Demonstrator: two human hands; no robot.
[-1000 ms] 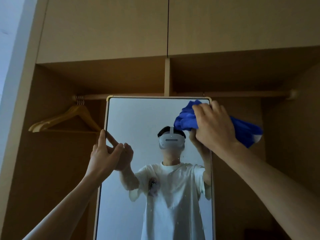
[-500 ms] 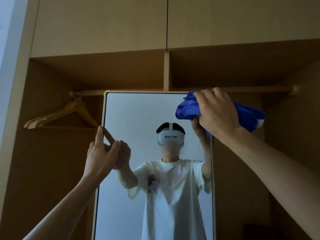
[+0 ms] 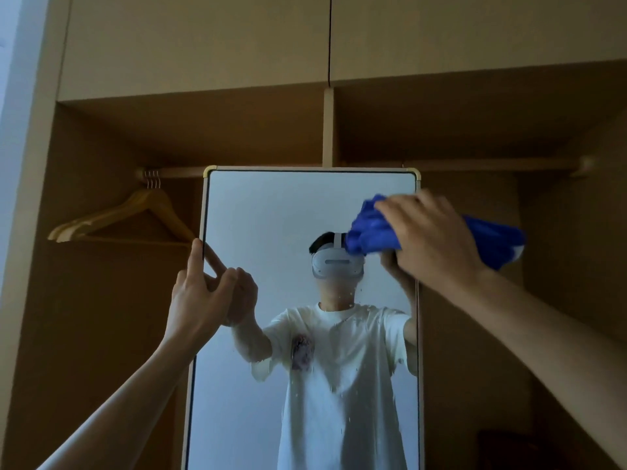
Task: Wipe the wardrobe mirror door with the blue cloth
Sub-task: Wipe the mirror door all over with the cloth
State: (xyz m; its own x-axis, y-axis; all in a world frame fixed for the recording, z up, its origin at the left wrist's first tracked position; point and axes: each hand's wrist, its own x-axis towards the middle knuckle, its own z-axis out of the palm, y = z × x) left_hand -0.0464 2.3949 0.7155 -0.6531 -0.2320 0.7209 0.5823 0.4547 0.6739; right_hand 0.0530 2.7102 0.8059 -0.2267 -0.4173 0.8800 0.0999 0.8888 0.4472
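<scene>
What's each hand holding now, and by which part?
Right hand grips the bunched blue cloth around its middle. Left hand holds nothing; its index finger touches the left edge of the framed wardrobe mirror.

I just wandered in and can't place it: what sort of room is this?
Probably a bedroom or dressing area, facing an open light-wood wardrobe. Its wooden hanging rail carries pale wooden clothes hangers, and a tall gold-cornered mirror door stands in front, a crumpled blue cloth held against its glass.
</scene>
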